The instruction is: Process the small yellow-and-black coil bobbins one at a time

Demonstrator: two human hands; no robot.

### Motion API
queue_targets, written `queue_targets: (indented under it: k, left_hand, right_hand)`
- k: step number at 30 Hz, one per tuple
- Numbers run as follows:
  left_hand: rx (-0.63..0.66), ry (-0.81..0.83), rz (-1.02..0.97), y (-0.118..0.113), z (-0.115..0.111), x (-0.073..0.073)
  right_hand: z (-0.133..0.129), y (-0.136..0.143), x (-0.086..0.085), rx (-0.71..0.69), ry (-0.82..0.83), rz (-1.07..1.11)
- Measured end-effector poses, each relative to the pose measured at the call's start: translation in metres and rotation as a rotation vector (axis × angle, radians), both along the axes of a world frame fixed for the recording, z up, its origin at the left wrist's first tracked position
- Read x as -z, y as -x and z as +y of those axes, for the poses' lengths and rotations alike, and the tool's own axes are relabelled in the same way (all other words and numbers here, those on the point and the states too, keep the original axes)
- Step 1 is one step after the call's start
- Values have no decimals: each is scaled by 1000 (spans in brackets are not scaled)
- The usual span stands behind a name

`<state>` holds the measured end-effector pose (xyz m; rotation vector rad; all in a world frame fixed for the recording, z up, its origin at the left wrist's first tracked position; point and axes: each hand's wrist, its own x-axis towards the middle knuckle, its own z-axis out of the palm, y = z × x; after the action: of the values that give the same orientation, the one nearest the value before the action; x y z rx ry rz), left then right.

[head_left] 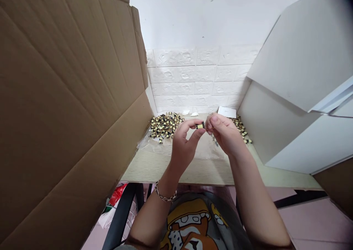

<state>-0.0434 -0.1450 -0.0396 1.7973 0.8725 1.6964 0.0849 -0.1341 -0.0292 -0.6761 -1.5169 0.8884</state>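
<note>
Between the thumb and forefinger of my left hand (pixel 186 139) is a small transformer (pixel 200 126), a black-ended coil part wrapped in pale yellow tape with pins on its right side. My right hand (pixel 222 130) is closed in a pinch beside those pins, on a thin copper-coloured wire (pixel 210 127) that runs from the part. Both hands are raised above the table. A heap of similar transformers (pixel 165 125) lies beyond my left hand, and another pile (pixel 240 126) is partly hidden behind my right hand.
Clear plastic sheeting (pixel 160 148) covers part of the pale wooden table (pixel 182 171). A tall cardboard panel (pixel 82 95) stands on the left and white panels (pixel 275 95) on the right. White paper (pixel 227 112) lies against the brick-patterned wall (pixel 198 77).
</note>
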Motion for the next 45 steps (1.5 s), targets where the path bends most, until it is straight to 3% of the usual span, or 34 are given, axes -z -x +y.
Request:
queue_targets:
  k: [6,9,13,18,24,28,31,35,41,45]
  left_hand:
    - [486,313,-282,3,11,4]
    - [701,550,-385,5,15,4]
    - [845,800,-459,8,18,7]
    - [959,906,-461,8,21,10]
    - [877,912,-424,8,24,15]
    - [802,618,-182,16,24,12]
    - [580,383,195,26,19,2]
    - [312,169,526,32,10,-9]
    - [-255,-200,753,18,11,3]
    - [-439,-346,758,11,17,12]
  right_hand:
    - [3,-3,4,40,-37,-30]
    - [5,-5,3,100,-79,-130]
    - [7,-6,1,160,-124,-265]
    - [12,-7,0,219,-223,-373]
    - [15,-6,-3,178,-260,-433]
    - [11,-6,-9,75,-248,-532]
    - [6,-7,-16,-28,-227,-680]
    - [2,-5,-19,39,-253,-863]
    - [6,2,-14,244,-348,-980]
    - [10,3,-5,352,-425,-984]
